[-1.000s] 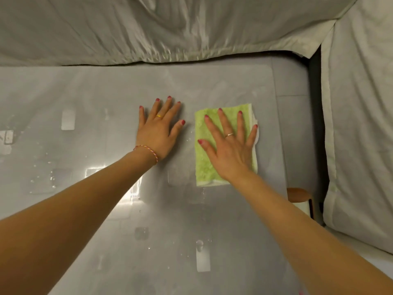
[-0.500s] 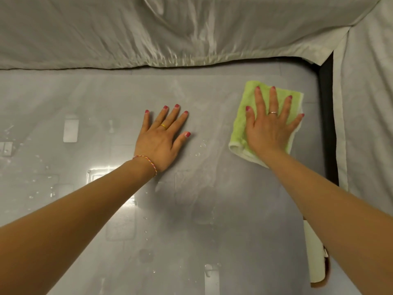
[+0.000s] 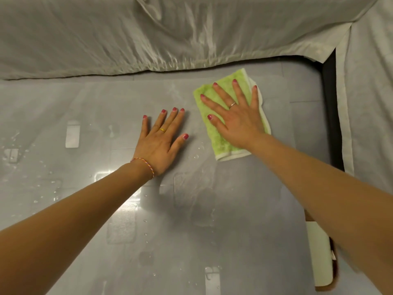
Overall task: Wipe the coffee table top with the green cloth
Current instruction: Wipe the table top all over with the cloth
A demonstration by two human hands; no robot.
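The right hand (image 3: 238, 120) lies flat on the green cloth (image 3: 221, 143) near the coffee table (image 3: 244, 209)'s far right corner — all 5 fingers spread wide. The left hand (image 3: 159, 143) rests palm-down on bare glass beside it — fingers loosely apart.

Green cloth (image 3: 214, 135) now further left

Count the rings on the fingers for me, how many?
2. One gold ring on the left hand; one ring on the right hand pressing the green cloth. None seem hidden.

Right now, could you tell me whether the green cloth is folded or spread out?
Folded: the green cloth shows doubled white-edged layers along its near and right edges.
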